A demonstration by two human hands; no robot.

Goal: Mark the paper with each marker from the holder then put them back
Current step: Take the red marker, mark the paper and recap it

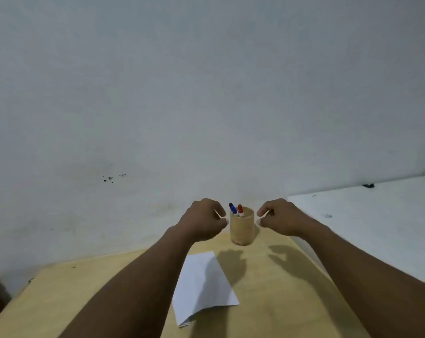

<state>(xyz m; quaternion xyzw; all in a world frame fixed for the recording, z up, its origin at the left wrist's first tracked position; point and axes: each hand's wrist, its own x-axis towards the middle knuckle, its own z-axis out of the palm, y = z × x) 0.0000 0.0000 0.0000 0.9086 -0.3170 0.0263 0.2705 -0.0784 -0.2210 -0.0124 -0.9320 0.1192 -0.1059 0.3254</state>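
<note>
A wooden holder (242,229) stands on a tan desk (279,301) against a pale wall (206,81). Two markers, one blue (233,209) and one red (240,210), stand inside. The left hand (202,219) and right hand (278,217) flank it, fingers curled, holding nothing. One white paper (201,286) lies nearer, partly shadowed.

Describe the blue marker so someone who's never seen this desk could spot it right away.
On the tan table, find the round wooden holder between the raised left hand and right hand. The blue marker leans left inside it, beside the red marker.
</note>
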